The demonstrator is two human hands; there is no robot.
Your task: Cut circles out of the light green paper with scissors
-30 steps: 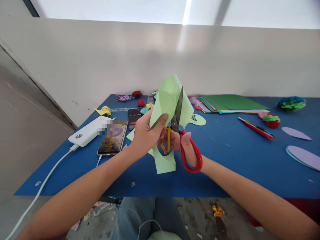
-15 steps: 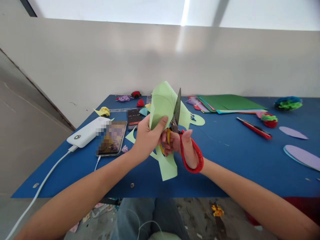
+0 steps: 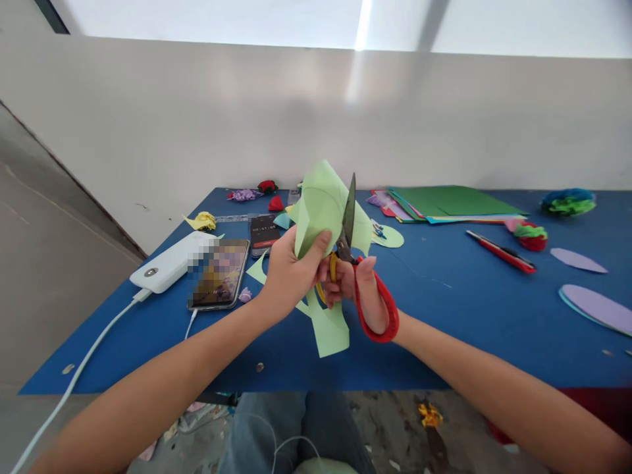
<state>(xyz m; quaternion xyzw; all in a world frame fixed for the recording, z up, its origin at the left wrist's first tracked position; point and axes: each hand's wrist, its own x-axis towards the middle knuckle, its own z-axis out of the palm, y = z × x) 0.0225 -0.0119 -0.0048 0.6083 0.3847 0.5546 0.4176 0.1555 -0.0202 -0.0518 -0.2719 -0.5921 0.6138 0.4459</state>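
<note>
- Paper [image 3: 318, 207]: up over the table [image 3: 424, 355], curled, a curved line on it.
- Left hand [image 3: 295, 264]: your fingers pinch the paper, thumb on its near side.
- Right hand [image 3: 370, 293]: your fingers grasp the scissors [image 3: 344, 249] by the handles, blades up, at the paper.
- Phone [image 3: 224, 273], power bank [image 3: 168, 264]: left.
- Sheets [image 3: 454, 201]: stacked at back right.

Scissors [image 3: 349, 214] in right hand [image 3: 372, 296], paper sheet [image 3: 320, 204] in left hand [image 3: 299, 266], both above table [image 3: 296, 365]. Power bank [image 3: 168, 262] at table's left, phone [image 3: 224, 276] right of it, second phone [image 3: 263, 229] behind that. Paper stack [image 3: 459, 201] at back, right of sheet; pompom [image 3: 567, 203] right of stack; paper pieces [image 3: 595, 306] at table's right, before pompom.
</note>
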